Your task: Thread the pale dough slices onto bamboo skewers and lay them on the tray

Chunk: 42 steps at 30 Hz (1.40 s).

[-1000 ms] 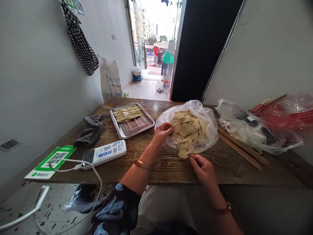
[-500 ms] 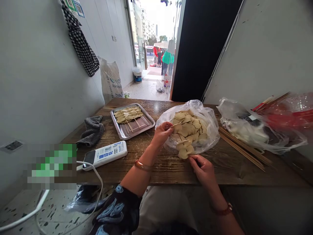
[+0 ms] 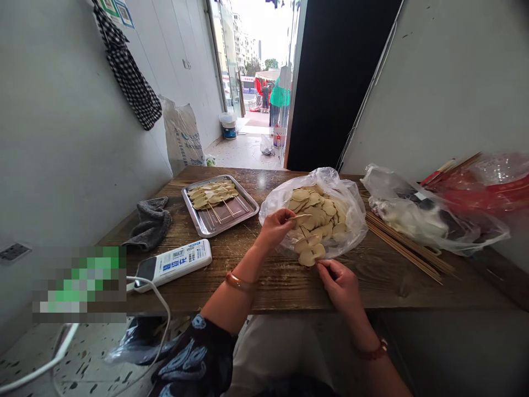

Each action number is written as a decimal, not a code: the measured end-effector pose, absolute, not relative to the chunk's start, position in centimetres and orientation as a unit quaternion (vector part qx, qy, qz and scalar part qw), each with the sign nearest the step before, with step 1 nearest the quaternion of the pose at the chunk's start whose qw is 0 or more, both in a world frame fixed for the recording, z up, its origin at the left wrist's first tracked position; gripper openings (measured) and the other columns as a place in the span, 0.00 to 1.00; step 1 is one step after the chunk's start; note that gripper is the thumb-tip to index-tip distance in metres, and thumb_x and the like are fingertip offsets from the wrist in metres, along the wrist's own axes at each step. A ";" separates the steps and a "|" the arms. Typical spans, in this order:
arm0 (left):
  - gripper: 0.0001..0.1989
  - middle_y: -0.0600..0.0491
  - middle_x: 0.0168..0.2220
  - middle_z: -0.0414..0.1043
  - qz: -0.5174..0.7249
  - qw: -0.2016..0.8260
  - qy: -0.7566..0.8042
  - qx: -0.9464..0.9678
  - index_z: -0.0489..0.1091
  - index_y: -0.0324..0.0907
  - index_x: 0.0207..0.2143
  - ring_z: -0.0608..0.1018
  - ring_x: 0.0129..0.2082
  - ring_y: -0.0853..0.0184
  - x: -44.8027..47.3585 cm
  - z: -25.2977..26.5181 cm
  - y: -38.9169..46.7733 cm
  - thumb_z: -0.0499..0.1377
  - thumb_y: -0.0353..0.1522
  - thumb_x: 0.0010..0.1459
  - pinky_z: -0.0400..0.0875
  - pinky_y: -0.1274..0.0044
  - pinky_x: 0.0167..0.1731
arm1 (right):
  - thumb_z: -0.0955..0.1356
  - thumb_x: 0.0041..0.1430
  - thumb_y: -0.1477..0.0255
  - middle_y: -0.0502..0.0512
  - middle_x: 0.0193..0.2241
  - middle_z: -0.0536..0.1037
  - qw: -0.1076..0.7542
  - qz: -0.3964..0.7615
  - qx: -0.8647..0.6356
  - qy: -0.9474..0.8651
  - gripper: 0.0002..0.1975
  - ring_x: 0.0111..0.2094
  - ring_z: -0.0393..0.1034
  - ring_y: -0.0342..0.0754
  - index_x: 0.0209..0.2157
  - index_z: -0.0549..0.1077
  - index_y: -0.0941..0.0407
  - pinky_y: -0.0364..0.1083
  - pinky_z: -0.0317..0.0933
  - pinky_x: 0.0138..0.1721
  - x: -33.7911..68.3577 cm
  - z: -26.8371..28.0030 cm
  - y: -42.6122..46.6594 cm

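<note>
My left hand [image 3: 280, 225] pinches a thin, pale yellow slice [image 3: 301, 218], seen nearly edge-on above an open clear plastic bag [image 3: 359, 220]. Loose round slices [image 3: 318, 212] of the same kind, like sliced potato, fill the bag. Low at its front edge, my right hand [image 3: 336, 278] has thumb and forefinger closed on the near end of a skewer, mostly hidden behind several threaded slices [image 3: 309, 253]. To the left lies a metal tray [image 3: 202, 227] with a row of finished skewers of slices [image 3: 212, 194], their bare stick ends pointing towards me.
Bare bamboo skewers [image 3: 407, 248] lie right of the bag, beside another plastic bag [image 3: 417, 218] and red packaging [image 3: 471, 193]. A grey cloth [image 3: 149, 223] and a white power bank-like device [image 3: 176, 263] with a cable [image 3: 163, 300] are at left. The wooden table's front edge [image 3: 285, 310] is close to me.
The slice in my left hand has turned from showing its flat face to nearly edge-on. My right hand keeps its pinch on the skewer. The whole view has shifted slightly.
</note>
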<state>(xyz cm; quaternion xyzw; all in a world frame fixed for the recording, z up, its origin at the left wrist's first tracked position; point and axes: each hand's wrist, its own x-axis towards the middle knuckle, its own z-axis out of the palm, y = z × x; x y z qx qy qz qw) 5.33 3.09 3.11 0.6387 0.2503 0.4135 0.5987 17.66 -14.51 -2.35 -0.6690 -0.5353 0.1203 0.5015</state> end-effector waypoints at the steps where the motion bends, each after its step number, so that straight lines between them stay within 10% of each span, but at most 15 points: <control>1: 0.07 0.57 0.23 0.66 0.410 0.608 0.250 0.632 0.70 0.37 0.28 0.66 0.23 0.75 5.4 3.1 3.1 0.62 0.31 0.45 0.59 0.81 0.25 | 0.64 0.62 0.64 0.54 0.29 0.79 0.504 0.118 -0.668 -0.535 0.14 0.31 0.72 0.49 0.31 0.77 0.57 0.44 0.63 0.34 17.7 -2.3 -14.5; 28: 0.19 0.58 0.21 0.65 0.380 0.784 0.245 0.425 0.70 0.37 0.28 0.66 0.20 0.77 5.1 2.8 2.8 0.72 0.36 0.34 0.58 0.81 0.21 | 0.64 0.63 0.64 0.55 0.32 0.79 0.504 0.097 -0.645 -0.566 0.13 0.33 0.73 0.49 0.35 0.78 0.55 0.47 0.66 0.37 17.6 -2.3 -14.9; 42: 0.13 0.59 0.19 0.63 0.415 0.694 0.244 0.535 0.68 0.37 0.28 0.61 0.18 0.78 5.5 3.0 2.3 0.66 0.35 0.42 0.55 0.82 0.21 | 0.64 0.62 0.63 0.56 0.32 0.80 0.502 0.091 -0.665 -0.545 0.14 0.34 0.74 0.51 0.34 0.78 0.55 0.47 0.66 0.37 17.6 -2.4 -14.7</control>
